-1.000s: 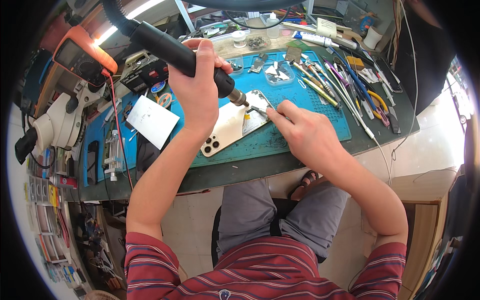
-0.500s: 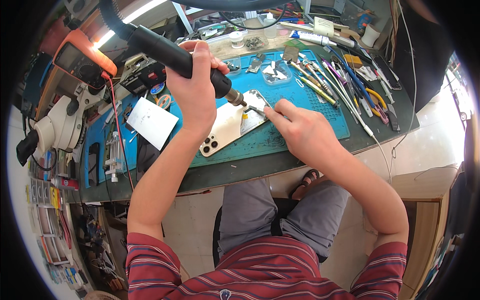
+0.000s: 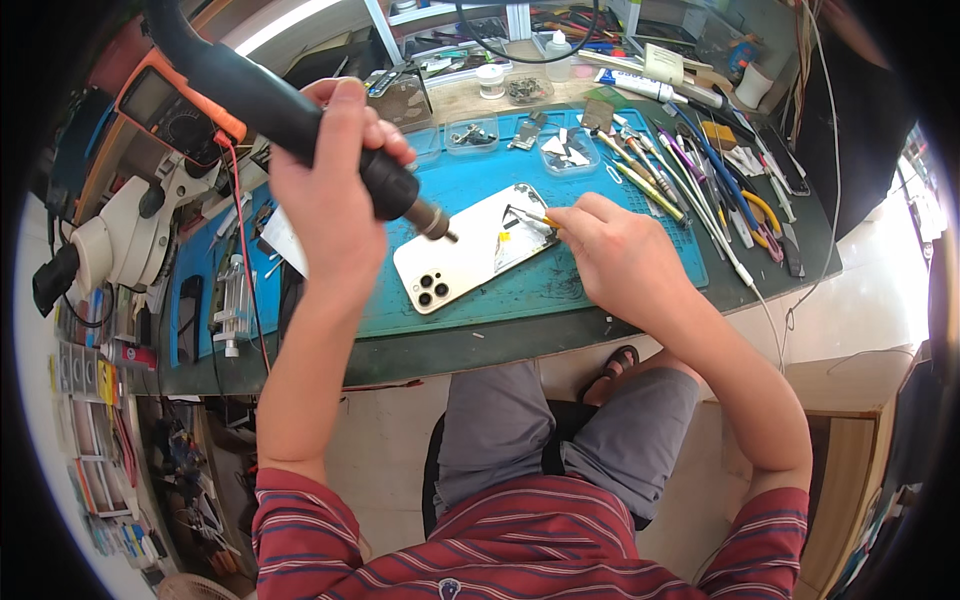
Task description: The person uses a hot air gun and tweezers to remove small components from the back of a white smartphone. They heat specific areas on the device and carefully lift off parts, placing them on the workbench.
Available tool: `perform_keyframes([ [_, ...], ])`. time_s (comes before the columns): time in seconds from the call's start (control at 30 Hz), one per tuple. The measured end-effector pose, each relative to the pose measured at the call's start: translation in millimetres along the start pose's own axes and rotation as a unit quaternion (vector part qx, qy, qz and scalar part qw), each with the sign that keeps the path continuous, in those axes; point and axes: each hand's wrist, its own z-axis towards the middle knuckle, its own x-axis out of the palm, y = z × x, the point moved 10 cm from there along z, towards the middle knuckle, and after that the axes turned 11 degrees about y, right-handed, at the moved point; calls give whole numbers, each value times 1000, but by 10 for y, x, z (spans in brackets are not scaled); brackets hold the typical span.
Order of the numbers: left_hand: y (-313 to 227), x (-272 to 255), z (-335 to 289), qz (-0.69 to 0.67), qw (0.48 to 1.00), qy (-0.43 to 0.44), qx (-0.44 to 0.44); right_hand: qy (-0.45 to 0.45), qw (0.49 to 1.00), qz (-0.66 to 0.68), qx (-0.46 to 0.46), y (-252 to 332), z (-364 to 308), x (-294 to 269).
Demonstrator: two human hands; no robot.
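Note:
My left hand [image 3: 335,180] is wrapped round the black handle of a hot air gun [image 3: 265,105], its metal nozzle pointing down to the right above a phone [image 3: 450,250]. The phone lies back up on a blue work mat [image 3: 400,320], with three camera lenses at its near left end. Its back is pale gold, and the far right part looks uncovered, with a small yellow patch. My right hand [image 3: 625,245] pinches a slim tool [image 3: 535,216] with a thin dark tip. That tip is at the uncovered part; whether it touches, I cannot tell. Fingers partly hide the tool's handle.
Clear small boxes [image 3: 570,152] with white scraps and little parts stand behind the phone. Many pens and hand tools [image 3: 650,170] crowd the right side. An orange multimeter [image 3: 175,110] and a white microscope arm [image 3: 130,230] stand at left. A white cable [image 3: 715,240] crosses the bench edge.
My left hand has drawn the hot air gun left, its nozzle moving off the uncovered part. My right hand has shifted slightly right, the tool still over the phone.

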Motion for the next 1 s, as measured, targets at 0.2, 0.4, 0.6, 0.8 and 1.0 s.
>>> perform_keyframes([
  [0.2,-556,-232,-383,7,993,33,-117,-31,999,9,8,29,163,-109],
  [0.4,-992,-496,-753,19,994,57,-95,-8,990,127,60,-311,547,1],
  [0.6,-1198,-729,-928,48,996,11,-76,131,977,139,91,-222,863,254],
  [0.8,-1200,-798,-948,38,996,-1,-87,129,944,276,127,-516,953,387],
  [1.0,-1156,-776,-956,63,993,6,-97,9,951,247,186,-998,970,-100],
])
